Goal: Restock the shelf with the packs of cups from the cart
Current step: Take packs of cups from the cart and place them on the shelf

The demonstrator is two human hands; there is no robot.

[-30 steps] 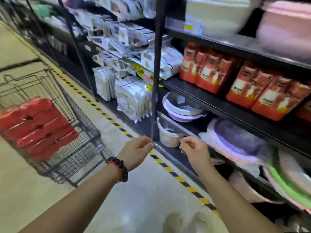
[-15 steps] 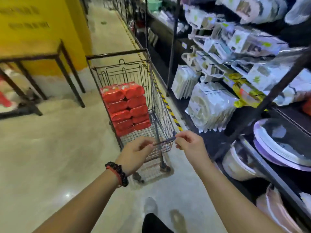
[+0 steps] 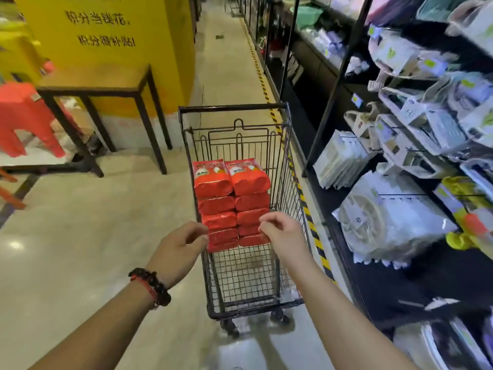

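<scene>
packs of cups [image 3: 231,204] sitting stacked in two columns inside cart [image 3: 277,268] | left hand [image 3: 178,249], right hand [image 3: 284,236] hovering over cart, fingers loosely curled, gripping nothing | shelf [image 3: 394,284] standing right

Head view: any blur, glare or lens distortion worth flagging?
Head view: shelf goods at right edge are motion-smeared; cart and red packs reasonably sharp; small glare spot on floor; wide-angle bending tilts the shelf posts.
</scene>
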